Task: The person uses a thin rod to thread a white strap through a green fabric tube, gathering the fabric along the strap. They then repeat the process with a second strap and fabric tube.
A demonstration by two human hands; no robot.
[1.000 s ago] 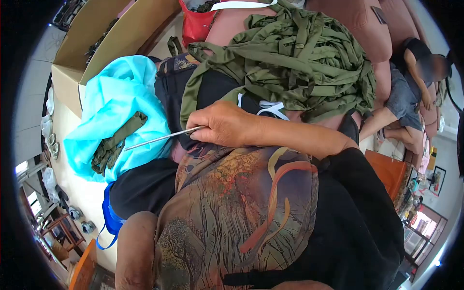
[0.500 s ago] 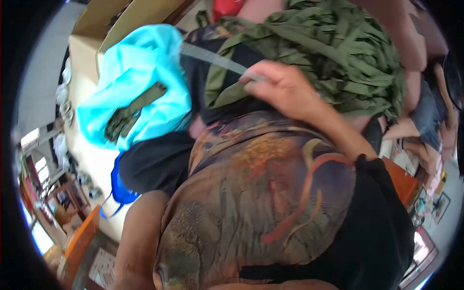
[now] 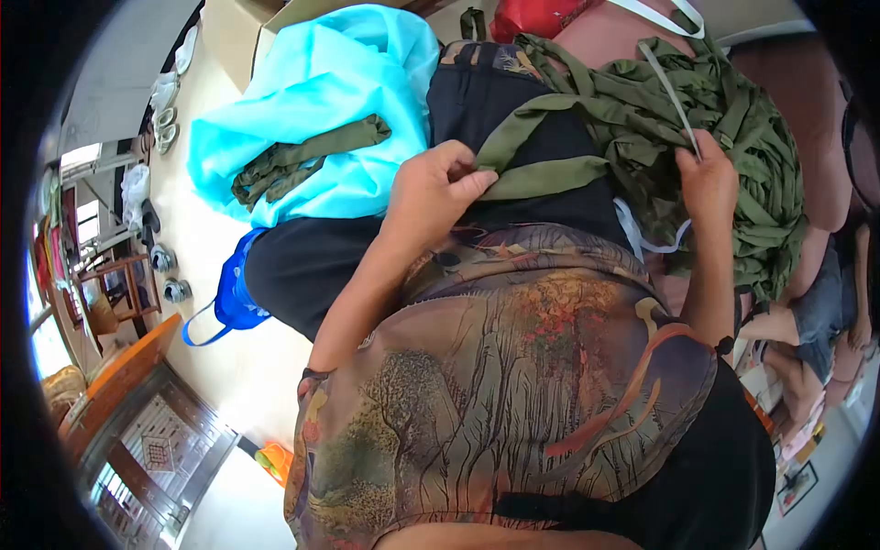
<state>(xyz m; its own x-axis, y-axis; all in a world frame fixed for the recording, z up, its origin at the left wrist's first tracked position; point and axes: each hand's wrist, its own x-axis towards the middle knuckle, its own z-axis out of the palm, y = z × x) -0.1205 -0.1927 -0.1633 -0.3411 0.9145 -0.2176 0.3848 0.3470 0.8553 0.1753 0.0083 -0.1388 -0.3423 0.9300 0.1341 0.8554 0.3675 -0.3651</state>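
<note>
My left hand (image 3: 429,194) pinches a folded end of an olive-green fabric strap (image 3: 548,178) between thumb and fingers, above my black-trousered lap. The strap runs right toward a large tangled heap of green straps (image 3: 761,174). At that heap, my right hand (image 3: 710,188) is closed, with thumb and fingertips on a narrow whitish strip (image 3: 672,90) that stands up from the hand. A pale, looped band (image 3: 653,240) hangs below and left of this hand. Left of my left hand lies a turquoise bag or cloth (image 3: 316,87) with a bunched green strap piece (image 3: 307,158) on it.
A cardboard box (image 3: 229,37) stands beyond the turquoise cloth. A blue bag with a handle (image 3: 236,284) is beside my leg on the left. Something red (image 3: 541,16) lies at the far side. Another person's legs (image 3: 797,330) show at right; shoes (image 3: 165,275) line the left floor.
My left hand has come into view and holds the green strap. My right hand has moved right; the strip, earlier stretched leftward toward the turquoise cloth, now points up and away.
</note>
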